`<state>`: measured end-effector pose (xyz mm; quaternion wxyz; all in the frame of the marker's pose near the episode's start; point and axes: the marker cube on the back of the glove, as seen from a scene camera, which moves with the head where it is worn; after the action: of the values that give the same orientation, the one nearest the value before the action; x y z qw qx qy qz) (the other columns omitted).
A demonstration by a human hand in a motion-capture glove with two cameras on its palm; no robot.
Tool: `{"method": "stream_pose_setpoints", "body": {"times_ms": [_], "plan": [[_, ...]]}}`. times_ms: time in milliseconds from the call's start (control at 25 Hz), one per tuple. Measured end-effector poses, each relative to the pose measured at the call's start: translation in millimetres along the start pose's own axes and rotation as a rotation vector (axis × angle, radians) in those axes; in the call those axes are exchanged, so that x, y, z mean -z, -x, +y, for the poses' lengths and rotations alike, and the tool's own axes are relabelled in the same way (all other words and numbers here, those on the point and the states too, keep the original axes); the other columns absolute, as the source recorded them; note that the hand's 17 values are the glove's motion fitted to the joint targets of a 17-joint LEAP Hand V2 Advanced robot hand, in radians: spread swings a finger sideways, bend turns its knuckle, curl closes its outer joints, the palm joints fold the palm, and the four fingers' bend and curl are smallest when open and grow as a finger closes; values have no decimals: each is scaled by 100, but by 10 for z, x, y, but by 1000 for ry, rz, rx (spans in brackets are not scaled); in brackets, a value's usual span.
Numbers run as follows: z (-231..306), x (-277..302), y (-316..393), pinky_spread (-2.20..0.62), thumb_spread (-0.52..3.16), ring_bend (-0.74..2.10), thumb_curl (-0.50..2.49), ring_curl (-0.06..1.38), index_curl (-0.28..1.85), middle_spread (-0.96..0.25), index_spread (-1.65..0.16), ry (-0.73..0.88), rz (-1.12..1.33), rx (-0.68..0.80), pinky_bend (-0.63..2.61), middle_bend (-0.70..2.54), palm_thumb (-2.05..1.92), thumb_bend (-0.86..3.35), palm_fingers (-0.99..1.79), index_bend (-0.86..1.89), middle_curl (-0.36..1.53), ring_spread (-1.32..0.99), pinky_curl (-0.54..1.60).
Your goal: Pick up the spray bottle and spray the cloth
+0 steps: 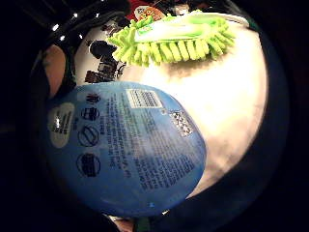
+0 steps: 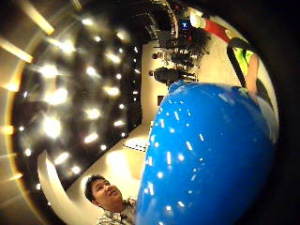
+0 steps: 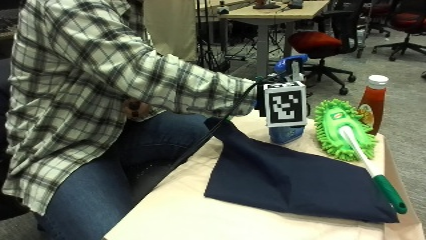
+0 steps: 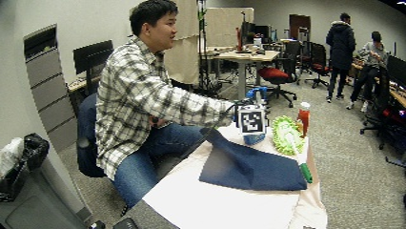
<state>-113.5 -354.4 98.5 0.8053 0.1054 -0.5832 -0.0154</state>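
In the outside view my gloved right hand (image 3: pixel 258 96) grips a blue spray bottle (image 3: pixel 287 134) at the far side of the table, mostly hidden behind the glove's gear. The bottle stands upright with its blue trigger head (image 3: pixel 291 62) on top. Its base is at the far edge of a dark navy cloth (image 3: pixel 286 177); I cannot tell whether it touches the table. The bottle's labelled side (image 1: pixel 130 150) and its plain blue side (image 2: pixel 211 154) fill the palm views, with a finger (image 2: pixel 251 70) curled round it. The cloth lies spread flat (image 4: pixel 250 167).
A lime green duster mop (image 3: pixel 343 127) lies right of the bottle, its white and green handle (image 3: pixel 389 192) running along the cloth's right edge. A ketchup bottle (image 3: pixel 373 102) stands behind it. The table (image 3: pixel 173 210) has a beige cover. The person's knees are at its left edge.
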Motion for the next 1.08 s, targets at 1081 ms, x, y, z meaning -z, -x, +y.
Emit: {"method": "stream_pose_setpoints", "body": {"times_ms": [1081], "plan": [[254, 265, -173, 15, 61, 37, 70, 45, 39, -14, -36, 57, 60, -13, 29, 31, 99, -6, 21, -1, 43, -12, 40]]}}
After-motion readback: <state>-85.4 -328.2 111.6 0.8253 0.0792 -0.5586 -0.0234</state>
